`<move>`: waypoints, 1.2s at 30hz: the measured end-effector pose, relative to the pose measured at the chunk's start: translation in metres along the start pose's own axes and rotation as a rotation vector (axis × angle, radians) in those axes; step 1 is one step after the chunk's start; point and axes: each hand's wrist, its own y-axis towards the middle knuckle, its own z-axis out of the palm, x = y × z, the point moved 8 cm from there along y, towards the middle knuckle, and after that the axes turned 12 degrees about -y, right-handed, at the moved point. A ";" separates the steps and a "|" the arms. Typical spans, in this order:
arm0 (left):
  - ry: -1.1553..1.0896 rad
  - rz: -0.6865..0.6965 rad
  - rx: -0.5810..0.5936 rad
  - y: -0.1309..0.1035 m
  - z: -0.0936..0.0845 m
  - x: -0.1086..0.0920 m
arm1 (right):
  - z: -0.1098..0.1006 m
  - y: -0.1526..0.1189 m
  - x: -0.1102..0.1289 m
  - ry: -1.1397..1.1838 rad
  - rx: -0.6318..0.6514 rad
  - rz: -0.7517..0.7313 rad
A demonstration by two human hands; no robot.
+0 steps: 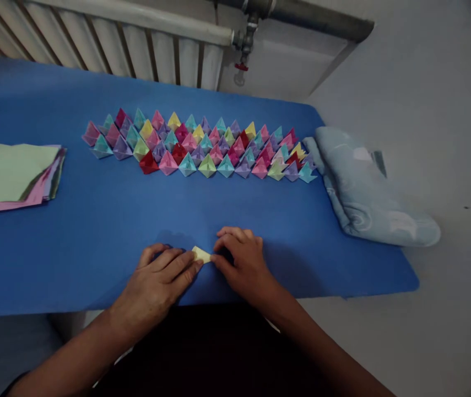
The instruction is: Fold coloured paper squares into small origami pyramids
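A small folded piece of yellow paper (201, 255) lies at the near side of the blue table (107, 220). My left hand (156, 275) grips its left end between thumb and fingers. At the paper's right corner, the thumb and forefinger of my right hand (241, 259) pinch the tip, with the other fingers curled. Farther back stand rows of folded paper boats (207, 165) in pink, red, yellow, green, turquoise and purple.
On the left lies a stack of coloured paper sheets (7, 171), pale green on top. A folded light-blue blanket (367, 187) rests at the table's right end, by the wall. Behind the table are a white radiator (136, 44) and a pipe with a red-handled valve (241, 66).
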 end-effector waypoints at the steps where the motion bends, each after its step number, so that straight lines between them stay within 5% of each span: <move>1: 0.010 -0.009 0.005 -0.003 0.001 0.000 | 0.000 0.000 0.000 0.004 -0.005 0.001; 12: 0.078 -0.070 -0.053 -0.025 0.000 -0.011 | -0.001 0.001 0.000 0.023 -0.024 0.023; 27: 0.246 -0.023 -0.038 -0.020 -0.002 -0.024 | -0.005 -0.002 0.002 0.026 -0.094 -0.027; 32: 0.094 -0.155 -0.141 -0.005 -0.014 -0.013 | -0.006 -0.003 0.002 -0.002 -0.094 -0.039; 36: -0.052 -0.145 -0.095 0.014 -0.009 0.005 | -0.006 -0.002 0.002 -0.014 -0.092 -0.040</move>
